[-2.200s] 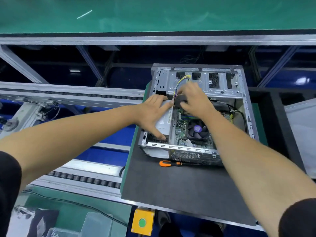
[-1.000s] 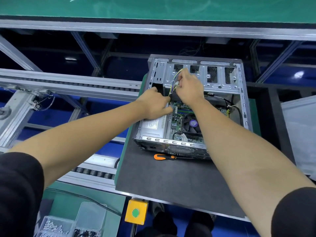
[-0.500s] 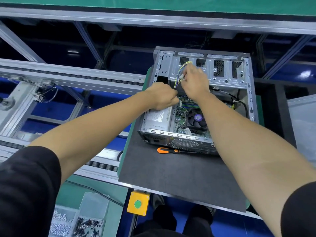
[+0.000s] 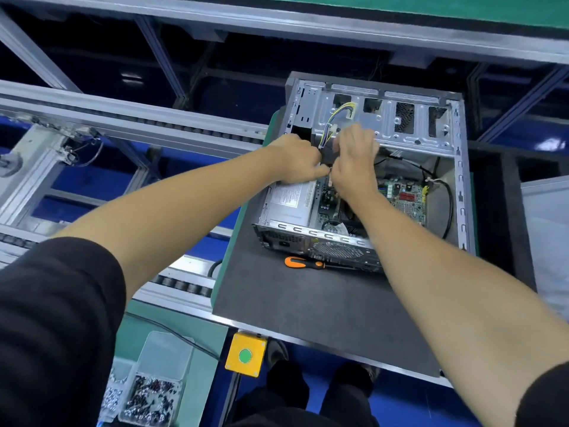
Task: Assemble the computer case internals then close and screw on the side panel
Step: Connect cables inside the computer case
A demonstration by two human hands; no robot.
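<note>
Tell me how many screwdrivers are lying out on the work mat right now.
1. An orange-handled screwdriver lies on the dark mat just in front of the open computer case, handle pointing left. The forearms could hide another.

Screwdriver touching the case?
Cannot tell. In the head view the screwdriver lies on the mat right along the case front edge; no clear gap or contact shows.

Computer case (image 4: pixel 385 131) open side up on dark mat, upper right of centre; motherboard (image 4: pixel 406 200) and silver power supply (image 4: pixel 289 201) inside; yellow-black cable bundle (image 4: pixel 334 123) runs up rear; orange-handled screwdriver (image 4: pixel 303 262) flat just below case.
</note>
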